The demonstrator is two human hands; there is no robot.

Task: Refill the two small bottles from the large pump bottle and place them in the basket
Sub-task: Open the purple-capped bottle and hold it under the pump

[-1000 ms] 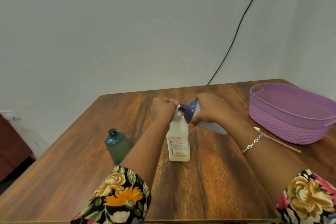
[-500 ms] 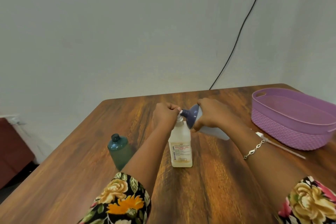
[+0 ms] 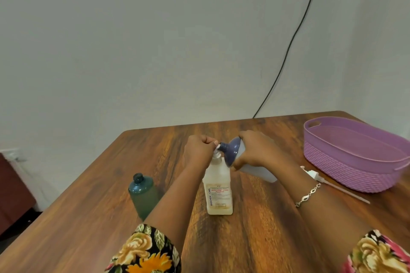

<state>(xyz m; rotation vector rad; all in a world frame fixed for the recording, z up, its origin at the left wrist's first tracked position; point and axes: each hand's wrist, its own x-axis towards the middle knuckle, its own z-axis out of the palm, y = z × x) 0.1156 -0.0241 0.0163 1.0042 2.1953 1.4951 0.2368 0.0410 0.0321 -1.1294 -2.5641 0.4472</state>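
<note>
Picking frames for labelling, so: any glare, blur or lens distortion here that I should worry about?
Head view: light is soft and even, no glare, and shadows on the table are faint. Same view: wide-angle stretch shows toward the edges, as on the basket. Same view: on the pump bottle the large label print reads; the small print is too soft.

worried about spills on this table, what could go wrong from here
The small bottle is held tilted in the right hand, its narrow mouth at the nozzle of the pump bottle: liquid may miss and hit the table. The left hand grips the pump head with nothing steadying the base: it might tip.
</note>
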